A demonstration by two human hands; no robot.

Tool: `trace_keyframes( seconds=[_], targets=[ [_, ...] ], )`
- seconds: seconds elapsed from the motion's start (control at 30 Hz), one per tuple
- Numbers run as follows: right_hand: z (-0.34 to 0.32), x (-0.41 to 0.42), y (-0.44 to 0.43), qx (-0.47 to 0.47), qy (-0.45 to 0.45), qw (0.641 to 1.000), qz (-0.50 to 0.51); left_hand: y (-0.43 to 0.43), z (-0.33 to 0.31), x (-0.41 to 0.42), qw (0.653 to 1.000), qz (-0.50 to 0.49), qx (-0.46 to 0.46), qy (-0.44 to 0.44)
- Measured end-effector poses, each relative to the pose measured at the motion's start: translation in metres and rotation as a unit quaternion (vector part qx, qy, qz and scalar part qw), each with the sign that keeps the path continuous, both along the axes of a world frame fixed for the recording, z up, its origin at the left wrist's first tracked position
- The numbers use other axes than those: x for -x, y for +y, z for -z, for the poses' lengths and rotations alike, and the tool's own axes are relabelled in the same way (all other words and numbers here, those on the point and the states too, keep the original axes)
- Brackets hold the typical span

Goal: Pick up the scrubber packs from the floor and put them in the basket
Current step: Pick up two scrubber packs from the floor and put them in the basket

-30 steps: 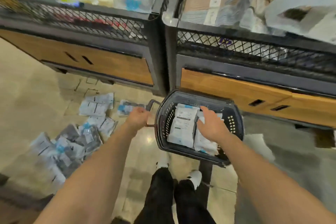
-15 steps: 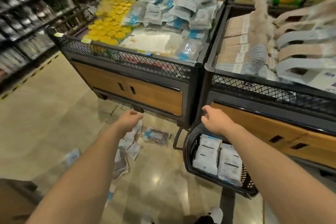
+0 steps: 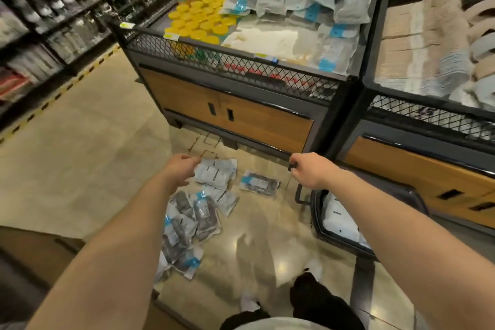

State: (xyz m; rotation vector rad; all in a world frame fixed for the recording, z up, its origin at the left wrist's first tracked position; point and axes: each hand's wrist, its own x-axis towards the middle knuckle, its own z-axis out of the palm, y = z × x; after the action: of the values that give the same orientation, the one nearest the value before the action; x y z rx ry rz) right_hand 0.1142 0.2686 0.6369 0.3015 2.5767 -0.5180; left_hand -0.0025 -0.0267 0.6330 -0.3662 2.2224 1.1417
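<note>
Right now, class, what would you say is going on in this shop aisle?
A person is collecting spilled scrubber packs from the floor. The right hand grips the handle of a dark basket, which already holds white packs. The left hand reaches toward a white pack near the display bin. Many packs remain scattered.

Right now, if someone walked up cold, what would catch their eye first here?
Probably the scatter of clear plastic scrubber packs with blue labels on the glossy tan floor, just below the left hand. Next, the black plastic shopping basket at lower right, white packs already inside, its handle gripped by the right hand. Behind, bright yellow round lids fill the mesh-fronted display bin.
</note>
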Motion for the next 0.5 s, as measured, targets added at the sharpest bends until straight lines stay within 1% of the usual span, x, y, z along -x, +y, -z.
trace_keyframes(
  seconds=[0.1,0.23,0.33,0.4,0.5],
  targets=[
    [0.011,0.026,-0.013,-0.001,-0.017,1.000,-0.017,-0.018,0.012,0.007,1.000,-0.010,-0.005,-0.012],
    [0.032,0.065,-0.026,0.011,-0.043,0.998,-0.040,-0.039,0.031,0.017,0.999,-0.044,0.011,-0.015],
    [0.052,0.101,-0.041,0.024,-0.065,0.995,-0.077,-0.059,0.044,0.025,0.997,-0.075,0.026,-0.020],
    [0.070,0.128,-0.054,0.027,-0.071,0.992,-0.097,-0.077,0.055,0.030,0.994,-0.100,0.038,-0.017],
    [0.109,0.161,-0.078,0.041,-0.077,0.992,-0.093,-0.108,0.079,0.041,0.987,-0.146,0.062,-0.018]
  ],
)
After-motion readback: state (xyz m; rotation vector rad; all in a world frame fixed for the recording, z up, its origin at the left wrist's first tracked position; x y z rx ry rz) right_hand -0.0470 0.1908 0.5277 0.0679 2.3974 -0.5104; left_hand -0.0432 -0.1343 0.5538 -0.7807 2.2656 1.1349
